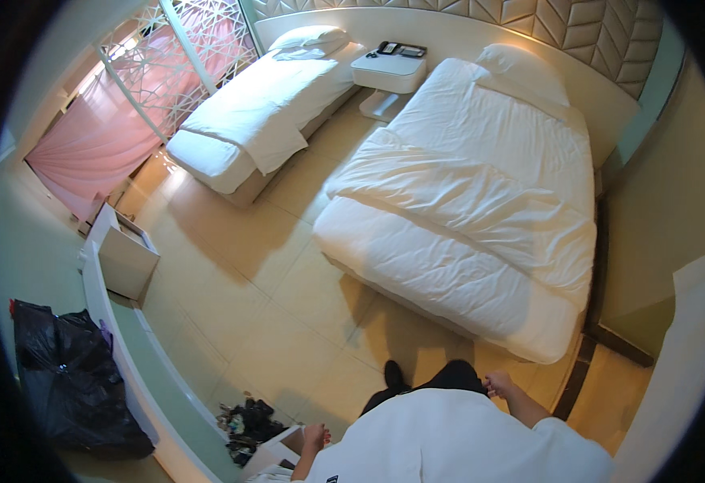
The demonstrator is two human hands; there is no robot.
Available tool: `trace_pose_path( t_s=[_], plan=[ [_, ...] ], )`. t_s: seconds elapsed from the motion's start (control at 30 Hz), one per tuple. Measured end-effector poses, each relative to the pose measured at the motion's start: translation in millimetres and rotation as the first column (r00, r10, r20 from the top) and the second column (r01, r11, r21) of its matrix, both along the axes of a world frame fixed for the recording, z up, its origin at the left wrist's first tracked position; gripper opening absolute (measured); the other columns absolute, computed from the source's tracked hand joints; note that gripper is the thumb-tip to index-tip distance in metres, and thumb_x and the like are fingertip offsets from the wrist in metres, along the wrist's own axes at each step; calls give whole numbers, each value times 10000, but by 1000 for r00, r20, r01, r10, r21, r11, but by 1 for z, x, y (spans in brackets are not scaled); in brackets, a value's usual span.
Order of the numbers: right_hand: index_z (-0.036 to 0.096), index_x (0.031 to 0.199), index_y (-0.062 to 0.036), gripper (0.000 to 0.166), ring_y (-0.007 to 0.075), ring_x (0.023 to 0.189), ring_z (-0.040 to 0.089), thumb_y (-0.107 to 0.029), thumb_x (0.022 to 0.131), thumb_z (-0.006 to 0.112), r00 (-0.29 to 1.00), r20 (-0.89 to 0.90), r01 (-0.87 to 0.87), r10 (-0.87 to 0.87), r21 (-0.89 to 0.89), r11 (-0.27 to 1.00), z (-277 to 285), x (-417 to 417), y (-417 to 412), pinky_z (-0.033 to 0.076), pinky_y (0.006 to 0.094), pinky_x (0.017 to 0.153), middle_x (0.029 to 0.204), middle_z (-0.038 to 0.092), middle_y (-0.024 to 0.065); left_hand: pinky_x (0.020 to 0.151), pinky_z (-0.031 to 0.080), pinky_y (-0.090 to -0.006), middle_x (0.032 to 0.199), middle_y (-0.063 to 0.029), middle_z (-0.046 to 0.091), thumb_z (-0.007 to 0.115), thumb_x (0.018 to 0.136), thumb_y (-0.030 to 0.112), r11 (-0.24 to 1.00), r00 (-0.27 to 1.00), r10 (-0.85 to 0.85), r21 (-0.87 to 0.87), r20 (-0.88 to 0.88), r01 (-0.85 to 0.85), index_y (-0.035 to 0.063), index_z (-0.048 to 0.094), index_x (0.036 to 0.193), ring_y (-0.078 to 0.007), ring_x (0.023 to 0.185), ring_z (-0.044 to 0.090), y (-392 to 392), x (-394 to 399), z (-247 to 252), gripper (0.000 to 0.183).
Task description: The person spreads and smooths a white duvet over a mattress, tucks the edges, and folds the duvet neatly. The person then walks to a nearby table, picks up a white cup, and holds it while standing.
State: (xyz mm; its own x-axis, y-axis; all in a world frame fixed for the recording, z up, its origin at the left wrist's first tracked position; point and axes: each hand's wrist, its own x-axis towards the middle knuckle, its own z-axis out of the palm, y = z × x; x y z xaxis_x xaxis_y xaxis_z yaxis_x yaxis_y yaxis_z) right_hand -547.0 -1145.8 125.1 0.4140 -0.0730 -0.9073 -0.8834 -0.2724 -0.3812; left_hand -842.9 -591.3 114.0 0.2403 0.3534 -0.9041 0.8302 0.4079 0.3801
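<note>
My left hand (315, 436) hangs low at my side, by a white box-like piece (274, 451) and a pile of black plastic bags and rubbish (250, 422) on the floor. Its fingers are small in view and partly turned away. On the other side, my right hand (497, 384) hangs beside my dark trousers, its fingers loosely curled with nothing seen in them. Before me stands a wide bed (401, 247) with a rumpled white duvet (473, 181) folded back from its foot and a white pillow (524, 75) at the headboard.
Farther left is a narrower bed (256, 108) with white bedding. A white nightstand (389, 69) bearing a telephone (390, 48) stands between the beds. A large black plastic bag (69, 380) rests on the long counter (108, 326). Pink curtains (105, 133) hang behind a lattice screen (153, 72).
</note>
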Motion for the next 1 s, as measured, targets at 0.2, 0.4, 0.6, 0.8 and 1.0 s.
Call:
trace_pose_path(
  t_s=[0.2,0.4,0.6,0.8,1.0],
  plan=[
    [615,893,-18,239,226,620,598,-242,885,530,861,26,-507,507,-4,862,21,88,178,505,370,508,779,619,113,520,513,-343,893,-159,653,547,900,192,936,923,321,79,214,-343,-2,539,1052,-233,678,645,102,58,7,246],
    [643,906,14,272,262,614,639,-228,883,522,833,4,-554,554,-20,833,-7,176,290,533,394,526,781,653,145,574,517,-314,953,-131,663,583,914,260,973,939,209,42,275,-229,-12,566,1096,-199,734,652,173,183,57,328],
    [607,876,10,249,276,614,631,-215,873,500,788,-77,-613,611,-12,790,-48,280,416,508,407,493,772,633,163,539,502,-313,883,-110,649,583,924,242,934,926,347,30,147,-355,-3,572,1048,-196,678,642,274,206,62,275],
    [571,799,-9,229,217,543,581,-219,863,504,821,195,-558,537,73,826,8,391,607,465,356,447,698,597,125,485,458,-322,782,-103,609,558,917,172,928,989,-133,360,65,101,15,555,962,-194,596,597,350,225,80,164],
    [576,984,-18,231,173,618,580,-218,897,499,862,228,-493,452,177,852,24,485,720,476,306,488,809,598,83,486,449,-331,757,-95,586,547,910,181,958,991,-126,254,-44,133,36,536,963,-201,596,580,437,277,47,154]
  ],
)
